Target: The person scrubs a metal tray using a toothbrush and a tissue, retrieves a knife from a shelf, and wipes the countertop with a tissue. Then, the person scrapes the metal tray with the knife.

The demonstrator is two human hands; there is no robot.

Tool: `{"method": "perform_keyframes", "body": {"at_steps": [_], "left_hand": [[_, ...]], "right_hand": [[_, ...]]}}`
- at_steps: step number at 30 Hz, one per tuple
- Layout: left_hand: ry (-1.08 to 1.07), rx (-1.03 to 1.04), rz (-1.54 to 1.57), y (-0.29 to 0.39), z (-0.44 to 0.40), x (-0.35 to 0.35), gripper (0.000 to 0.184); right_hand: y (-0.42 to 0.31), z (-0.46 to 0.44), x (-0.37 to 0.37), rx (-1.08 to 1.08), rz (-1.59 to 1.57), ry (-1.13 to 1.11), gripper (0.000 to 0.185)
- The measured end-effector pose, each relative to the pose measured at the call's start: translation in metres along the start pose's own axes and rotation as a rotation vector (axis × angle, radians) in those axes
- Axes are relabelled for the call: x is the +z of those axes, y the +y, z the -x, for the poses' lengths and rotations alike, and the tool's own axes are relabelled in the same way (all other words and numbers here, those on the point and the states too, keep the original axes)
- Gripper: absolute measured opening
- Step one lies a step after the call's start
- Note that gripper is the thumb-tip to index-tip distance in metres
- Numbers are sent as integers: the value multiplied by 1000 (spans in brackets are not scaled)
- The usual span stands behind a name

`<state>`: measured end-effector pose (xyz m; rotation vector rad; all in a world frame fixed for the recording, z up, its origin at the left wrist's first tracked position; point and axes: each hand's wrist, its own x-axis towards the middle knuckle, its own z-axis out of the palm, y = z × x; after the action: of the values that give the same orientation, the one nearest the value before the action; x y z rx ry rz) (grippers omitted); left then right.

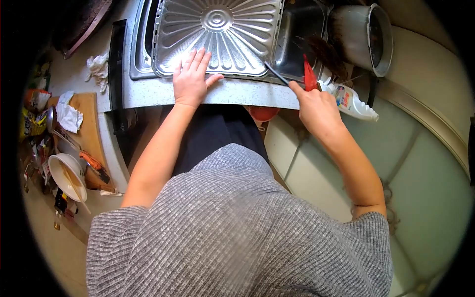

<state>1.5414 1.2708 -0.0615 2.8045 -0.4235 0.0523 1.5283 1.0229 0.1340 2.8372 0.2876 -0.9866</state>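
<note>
A shiny metal drip tray (180,29) with ridges fanning out from a round centre lies over the sink (299,44). My left hand (192,81) rests flat on its near edge, fingers spread, holding nothing. My right hand (319,110) is closed around a thin dark rod-like tool (278,74), whose kind I cannot make out. The tool's tip is at the tray's right near corner. Just beyond the right hand's fingers stands a pointed red piece (309,74), partly hidden. A white bottle (354,102) with a printed label lies right beside that hand.
A large stained pot (354,37) lies tilted at the back right. Crumpled white tissue (98,68) sits on the counter (213,91) at left. Further left, a wooden board (91,116) bears paper and orange-handled scissors, beside a white bowl (65,173) with chopsticks.
</note>
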Motion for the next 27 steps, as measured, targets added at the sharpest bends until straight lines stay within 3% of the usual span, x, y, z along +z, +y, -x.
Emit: {"method": "perform_keyframes", "body": {"at_steps": [12, 16, 20, 27], "left_hand": [[19, 7, -6, -1, -1, 0, 68], [30, 18, -30, -1, -1, -2, 69], [29, 16, -35, -1, 0, -1, 69], [45, 35, -35, -2, -1, 0, 68]], "right_hand": [[-1, -18, 18, -7, -83, 37, 39], [-1, -34, 59, -5, -397, 159, 36], [1, -12, 30, 58, -301, 30, 37], [-17, -91, 75, -47, -197, 302, 49]]}}
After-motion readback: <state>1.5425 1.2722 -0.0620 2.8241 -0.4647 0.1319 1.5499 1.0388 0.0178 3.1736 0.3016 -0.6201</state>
